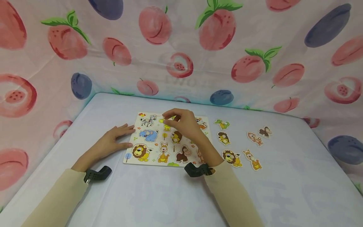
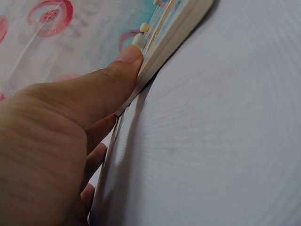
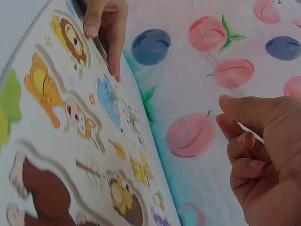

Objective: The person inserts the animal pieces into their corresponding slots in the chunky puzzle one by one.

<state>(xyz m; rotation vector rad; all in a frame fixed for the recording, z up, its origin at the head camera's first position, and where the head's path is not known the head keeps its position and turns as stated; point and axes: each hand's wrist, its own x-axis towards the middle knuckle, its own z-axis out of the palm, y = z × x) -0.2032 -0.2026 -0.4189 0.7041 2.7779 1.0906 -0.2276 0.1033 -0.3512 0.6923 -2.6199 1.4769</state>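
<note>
An animal puzzle board [image 1: 154, 160] lies on the table, with a zebra piece [image 1: 149, 120], an elephant piece [image 1: 149, 135] and a giraffe piece [image 1: 167, 127] in its upper left part. My left hand [image 1: 112, 142] rests against the board's left edge. In the left wrist view the thumb [image 2: 106, 87] touches that edge, fingers partly hidden below. My right hand [image 1: 182, 123] hovers above the giraffe, thumb and index finger slightly apart. Nothing shows between those fingertips in the right wrist view, and the other fingers [image 3: 247, 165] bend loosely toward the palm.
Right of the board lie loose pieces: a crocodile [image 1: 222, 124], a hedgehog [image 1: 224, 138], a lion [image 1: 232, 158], a kangaroo [image 1: 252, 160], a monkey [image 1: 255, 138] and a gorilla [image 1: 265, 132]. A fruit-print cloth [image 1: 124, 82] hangs behind the table. My right forearm covers the board's lower right.
</note>
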